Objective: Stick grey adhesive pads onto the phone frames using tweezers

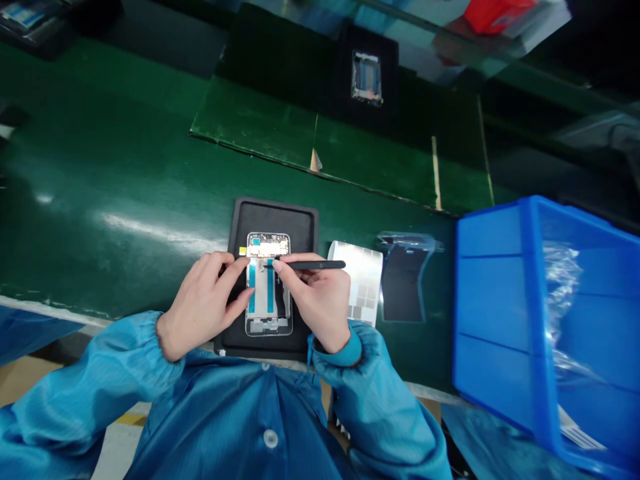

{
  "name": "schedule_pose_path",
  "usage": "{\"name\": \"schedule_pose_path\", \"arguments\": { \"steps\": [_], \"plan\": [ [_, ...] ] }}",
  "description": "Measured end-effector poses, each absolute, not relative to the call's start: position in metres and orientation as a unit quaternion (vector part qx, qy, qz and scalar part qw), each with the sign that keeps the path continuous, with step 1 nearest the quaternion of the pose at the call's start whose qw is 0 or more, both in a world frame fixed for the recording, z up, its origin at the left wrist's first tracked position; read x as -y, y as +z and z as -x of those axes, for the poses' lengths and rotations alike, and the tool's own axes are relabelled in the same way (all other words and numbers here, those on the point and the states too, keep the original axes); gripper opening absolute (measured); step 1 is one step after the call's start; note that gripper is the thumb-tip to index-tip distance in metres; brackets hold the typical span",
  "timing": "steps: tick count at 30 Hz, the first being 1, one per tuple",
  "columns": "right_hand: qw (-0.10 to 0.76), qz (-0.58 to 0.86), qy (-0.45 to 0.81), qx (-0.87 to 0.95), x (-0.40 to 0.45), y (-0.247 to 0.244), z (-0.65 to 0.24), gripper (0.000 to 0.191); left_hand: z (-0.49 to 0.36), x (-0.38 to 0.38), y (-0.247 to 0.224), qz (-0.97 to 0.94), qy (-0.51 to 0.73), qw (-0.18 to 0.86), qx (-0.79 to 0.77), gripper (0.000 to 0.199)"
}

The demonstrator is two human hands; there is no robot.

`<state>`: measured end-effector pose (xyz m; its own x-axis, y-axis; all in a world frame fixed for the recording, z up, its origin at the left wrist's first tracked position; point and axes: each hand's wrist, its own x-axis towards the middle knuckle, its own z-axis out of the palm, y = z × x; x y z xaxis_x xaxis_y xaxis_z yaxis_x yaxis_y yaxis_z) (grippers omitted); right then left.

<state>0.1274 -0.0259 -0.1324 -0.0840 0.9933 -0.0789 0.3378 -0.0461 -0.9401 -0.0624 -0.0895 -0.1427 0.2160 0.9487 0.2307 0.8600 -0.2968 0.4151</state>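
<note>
An opened phone lies on a black tray, its circuit board at the far end and blue strips along its middle. Thumb and index finger of my left hand are apart and touch the phone's left edge. My right hand is closed around a slim black tool that looks like tweezers. Its thin tip points left, over the phone's middle just below the board. Whether the tip touches anything is too small to tell. A small yellow tab sticks out at the phone's upper left.
Right of the tray lie a silvery sheet and a dark film in clear plastic. A blue bin with crumpled clear plastic stands farther right. Beyond, a raised green board bears another opened phone on a black tray.
</note>
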Motion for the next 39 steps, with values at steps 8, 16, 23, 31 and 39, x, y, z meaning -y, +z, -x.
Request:
{"name": "schedule_pose_path", "arguments": {
  "steps": [8, 16, 23, 31, 39],
  "plan": [
    [0.372, 0.564, 0.469, 0.570, 0.0251, -0.1285, -0.1256, 0.012, 0.0627, 0.0900, -0.1430, -0.770, 0.217, 0.106, -0.590, 0.037],
    [0.361, 0.574, 0.453, 0.579, 0.0254, -0.1284, -0.1255, 0.012, 0.0622, 0.0903, -0.1418, -0.773, 0.209, 0.100, -0.591, 0.038],
    [0.358, 0.576, 0.444, 0.585, 0.0256, -0.1304, -0.1261, 0.013, 0.0624, 0.0896, -0.1409, -0.773, 0.209, 0.099, -0.590, 0.038],
    [0.371, 0.567, 0.467, 0.568, 0.0248, -0.1282, -0.1252, 0.012, 0.0625, 0.0905, -0.1422, -0.772, 0.211, 0.102, -0.591, 0.037],
    [0.364, 0.569, 0.471, 0.567, 0.0244, -0.1288, -0.1251, 0.014, 0.0632, 0.0911, -0.1433, -0.770, 0.208, 0.106, -0.594, 0.039]
  ]
}}
